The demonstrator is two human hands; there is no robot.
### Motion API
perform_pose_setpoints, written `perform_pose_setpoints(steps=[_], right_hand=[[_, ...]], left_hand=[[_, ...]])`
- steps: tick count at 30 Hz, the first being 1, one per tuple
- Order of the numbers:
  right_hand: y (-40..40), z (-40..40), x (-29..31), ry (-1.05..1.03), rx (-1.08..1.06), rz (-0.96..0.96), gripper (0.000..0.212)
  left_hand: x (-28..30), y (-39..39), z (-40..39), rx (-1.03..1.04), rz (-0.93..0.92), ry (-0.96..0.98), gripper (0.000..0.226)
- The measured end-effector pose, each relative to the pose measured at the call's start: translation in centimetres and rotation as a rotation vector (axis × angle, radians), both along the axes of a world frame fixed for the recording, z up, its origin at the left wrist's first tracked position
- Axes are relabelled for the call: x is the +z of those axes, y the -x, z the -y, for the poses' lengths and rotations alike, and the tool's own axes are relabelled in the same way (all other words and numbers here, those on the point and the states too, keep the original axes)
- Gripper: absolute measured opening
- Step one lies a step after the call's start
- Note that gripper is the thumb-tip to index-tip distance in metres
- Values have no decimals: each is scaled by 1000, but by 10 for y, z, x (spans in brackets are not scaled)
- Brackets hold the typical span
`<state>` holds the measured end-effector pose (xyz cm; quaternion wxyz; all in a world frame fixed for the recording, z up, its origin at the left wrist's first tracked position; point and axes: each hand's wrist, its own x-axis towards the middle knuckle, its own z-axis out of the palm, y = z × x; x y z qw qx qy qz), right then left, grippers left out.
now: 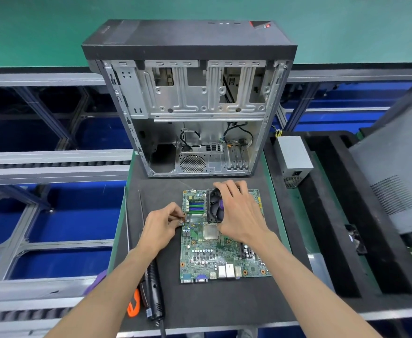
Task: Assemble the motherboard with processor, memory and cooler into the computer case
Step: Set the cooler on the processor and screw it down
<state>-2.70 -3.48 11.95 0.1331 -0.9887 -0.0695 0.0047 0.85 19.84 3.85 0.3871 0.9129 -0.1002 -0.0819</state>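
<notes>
Gripping the cooler by its stiff plastic frame, the right hand tilts it over the motherboard on the mat before the open case — light but fragile. The left hand pinches its thin fan cable — best held at the plug.

Both bare forearms reach forward from the near edge of the mat. Left hand: fingers curled, tips pinched together around a small connector. Right hand: palm down, fingers spread and bent, gripping the upper rim of the cooler.
</notes>
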Motion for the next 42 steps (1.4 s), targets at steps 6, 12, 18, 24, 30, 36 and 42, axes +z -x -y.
perform_pose_setpoints(steps=[6,12,18,24,30,36,42], right_hand=[[1,0,1,17,5,-7,87],[2,0,0,26,11,-20,88],[-1,0,0,45,22,-51,94],[-1,-1,-5,93,86,-103,98],[7,-9,-15,108,141,-164,98],[11,-10,-21,137,140,-197,100],[14,-17,-26,197,167,-206,96]], left_hand=[[-2,2,0,-27,16,-10,40],[-4,0,0,-63,66,-41,23],[-4,-3,-3,-39,61,6,18],[-2,-4,0,-10,14,15,21],[2,-7,1,-27,7,-13,14],[3,-6,2,-83,42,-81,21],[3,-5,1,-60,16,-65,20]])
